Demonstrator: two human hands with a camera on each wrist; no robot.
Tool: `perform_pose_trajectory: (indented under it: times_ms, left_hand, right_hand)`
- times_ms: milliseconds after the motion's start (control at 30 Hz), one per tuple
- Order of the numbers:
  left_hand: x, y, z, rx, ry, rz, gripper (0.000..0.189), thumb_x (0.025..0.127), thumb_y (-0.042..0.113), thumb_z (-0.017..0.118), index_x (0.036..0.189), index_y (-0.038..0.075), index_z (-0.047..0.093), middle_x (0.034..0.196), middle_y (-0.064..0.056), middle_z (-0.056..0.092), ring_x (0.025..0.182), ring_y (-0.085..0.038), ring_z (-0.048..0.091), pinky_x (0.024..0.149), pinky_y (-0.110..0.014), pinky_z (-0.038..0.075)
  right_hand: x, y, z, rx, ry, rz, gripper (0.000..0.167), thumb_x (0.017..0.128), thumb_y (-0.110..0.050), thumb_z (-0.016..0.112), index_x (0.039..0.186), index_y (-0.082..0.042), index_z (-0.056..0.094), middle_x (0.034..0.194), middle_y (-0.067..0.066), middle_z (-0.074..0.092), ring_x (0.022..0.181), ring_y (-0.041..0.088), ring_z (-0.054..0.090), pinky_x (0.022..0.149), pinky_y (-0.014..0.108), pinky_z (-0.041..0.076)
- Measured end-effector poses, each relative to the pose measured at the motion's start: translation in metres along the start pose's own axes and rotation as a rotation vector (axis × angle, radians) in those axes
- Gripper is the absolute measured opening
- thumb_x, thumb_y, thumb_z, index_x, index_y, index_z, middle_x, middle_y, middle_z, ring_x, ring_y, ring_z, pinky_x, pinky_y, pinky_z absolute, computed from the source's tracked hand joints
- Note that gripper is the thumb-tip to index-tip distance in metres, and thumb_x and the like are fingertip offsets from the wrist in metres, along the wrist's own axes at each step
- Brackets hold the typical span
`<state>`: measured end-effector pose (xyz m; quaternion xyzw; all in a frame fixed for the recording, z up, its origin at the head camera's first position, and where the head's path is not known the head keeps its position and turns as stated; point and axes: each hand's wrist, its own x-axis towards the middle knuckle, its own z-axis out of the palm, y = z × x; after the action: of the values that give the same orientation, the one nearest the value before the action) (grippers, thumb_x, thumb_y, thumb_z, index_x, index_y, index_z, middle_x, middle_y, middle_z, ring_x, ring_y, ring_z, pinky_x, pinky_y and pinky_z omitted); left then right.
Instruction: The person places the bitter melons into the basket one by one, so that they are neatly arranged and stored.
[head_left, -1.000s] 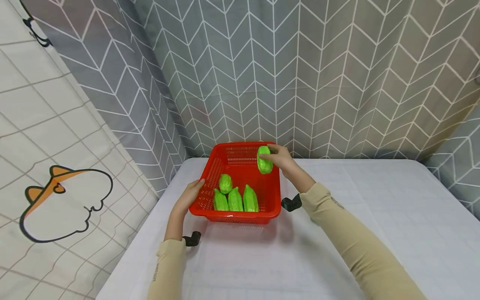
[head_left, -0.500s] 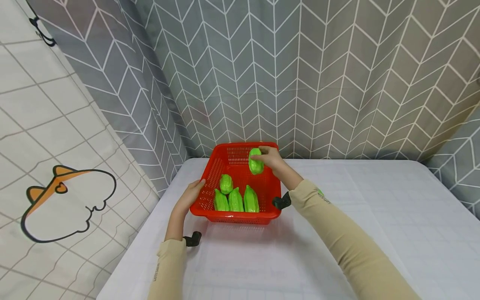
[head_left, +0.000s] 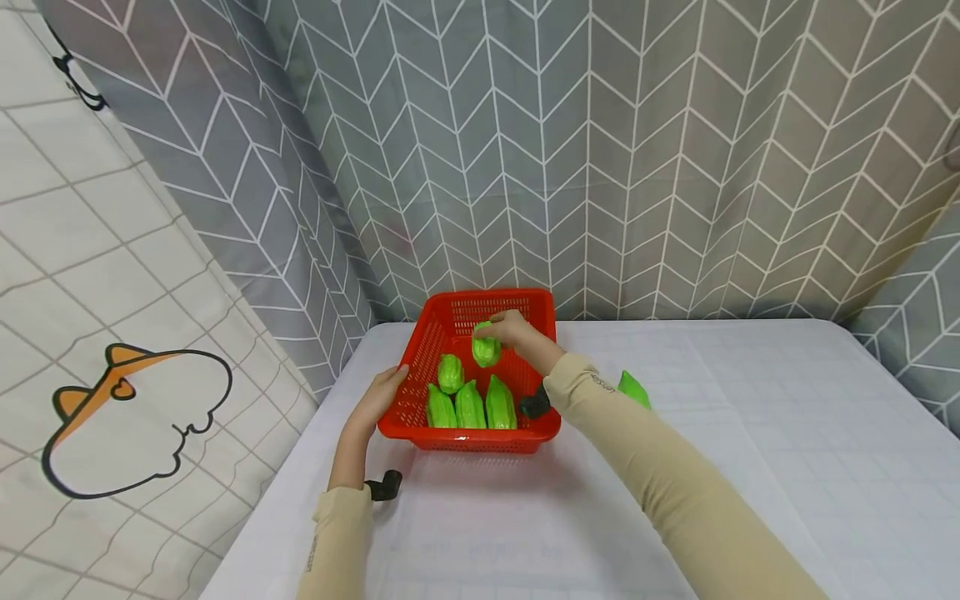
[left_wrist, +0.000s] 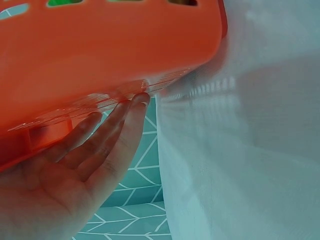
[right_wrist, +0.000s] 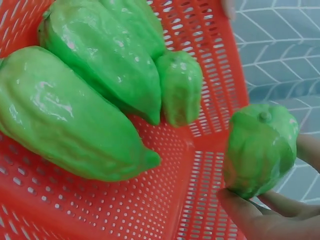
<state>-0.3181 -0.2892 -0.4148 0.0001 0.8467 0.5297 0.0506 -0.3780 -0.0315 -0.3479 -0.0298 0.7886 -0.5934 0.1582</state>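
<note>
A red plastic basket [head_left: 540, 429] with slotted walls stands on the table. My left hand [head_left: 375, 398] holds its left side, its fingers [left_wrist: 120, 132] against the outer wall in the left wrist view; the thumb is hidden there. Over the basket's back half, my right hand [head_left: 517, 333] grips a ridged green gourd [head_left: 486, 350] between thumb and fingers. That held gourd [right_wrist: 262, 152] is raised above the basket floor in the right wrist view. Several glossy green gourds [head_left: 470, 406] lie inside along the front, with a smaller one [head_left: 451, 373] behind them.
Another green gourd [head_left: 633, 388] lies on the white-covered table [head_left: 750, 450] right of the basket, partly hidden by the right sleeve [head_left: 645, 467]. A grey patterned curtain [head_left: 600, 167] hangs behind the table, and a white printed cloth [head_left: 150, 275] is on the left.
My right hand has carried the gourd left and lower into the basket. The gourd on the table has come into sight beside the sleeve. My left hand stays on the rim.
</note>
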Motion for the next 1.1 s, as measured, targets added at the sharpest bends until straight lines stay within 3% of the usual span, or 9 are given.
perform_pose_trajectory:
  times_ms: [133,300,400,533,800,967,1100]
  left_hand:
    - [-0.002,0.003,0.001,-0.017,-0.011,-0.006,0.058,0.106,0.04,0.032,0.146,-0.002,0.036,0.127,-0.029,0.057,0.096,-0.025,0.07,0.08,-0.034,0.06]
    - [-0.002,0.001,0.0,-0.026,-0.013,-0.005,0.057,0.106,0.039,0.032,0.147,-0.001,0.036,0.127,-0.029,0.057,0.094,-0.026,0.071,0.078,-0.035,0.06]
    - [0.001,-0.004,0.001,-0.017,-0.01,-0.005,0.058,0.106,0.041,0.032,0.147,0.001,0.036,0.128,-0.027,0.058,0.094,-0.024,0.071,0.078,-0.034,0.06]
    - [0.001,-0.003,0.001,-0.017,-0.014,-0.009,0.06,0.106,0.042,0.032,0.148,0.0,0.034,0.13,-0.028,0.056,0.097,-0.026,0.071,0.078,-0.034,0.06]
    - [0.0,-0.001,0.001,-0.027,-0.022,0.0,0.062,0.106,0.041,0.031,0.15,-0.003,0.029,0.132,-0.033,0.053,0.104,-0.037,0.068,0.081,-0.04,0.059]
    - [0.003,-0.001,0.002,0.047,0.007,-0.01,0.063,0.106,0.041,0.03,0.15,-0.005,0.029,0.137,-0.029,0.052,0.113,-0.033,0.063,0.093,-0.038,0.055]
    - [0.005,-0.003,0.003,0.049,0.015,-0.023,0.061,0.106,0.04,0.03,0.149,-0.004,0.031,0.136,-0.027,0.053,0.109,-0.027,0.063,0.09,-0.034,0.056]
  right_hand:
    - [0.002,0.001,0.008,0.009,-0.048,0.044,0.067,0.091,-0.014,0.067,0.147,0.005,0.034,0.155,0.019,0.031,0.135,0.032,0.044,0.109,0.04,0.044]
    - [0.013,0.014,0.019,-0.045,-0.039,0.083,0.058,0.09,-0.013,0.068,0.138,0.007,0.043,0.146,0.019,0.041,0.119,0.026,0.053,0.103,0.038,0.048]
    - [0.014,0.019,0.023,-0.059,-0.03,0.109,0.055,0.089,-0.013,0.069,0.135,0.007,0.046,0.14,0.019,0.046,0.119,0.028,0.055,0.104,0.04,0.048]
    - [0.01,0.021,0.023,-0.043,-0.024,0.119,0.057,0.088,-0.012,0.07,0.134,0.007,0.043,0.139,0.018,0.045,0.119,0.029,0.056,0.102,0.039,0.05]
    - [0.006,0.019,0.023,-0.063,-0.054,0.128,0.049,0.089,-0.014,0.07,0.127,0.005,0.046,0.124,0.013,0.048,0.095,0.018,0.053,0.098,0.036,0.05]
    - [0.005,0.018,0.022,-0.035,-0.068,0.126,0.066,0.092,-0.018,0.066,0.144,0.004,0.031,0.146,0.015,0.037,0.125,0.025,0.048,0.112,0.041,0.042]
    - [0.005,0.019,0.022,-0.027,-0.064,0.123,0.071,0.092,-0.019,0.065,0.148,0.003,0.026,0.153,0.015,0.031,0.138,0.029,0.04,0.115,0.043,0.038]
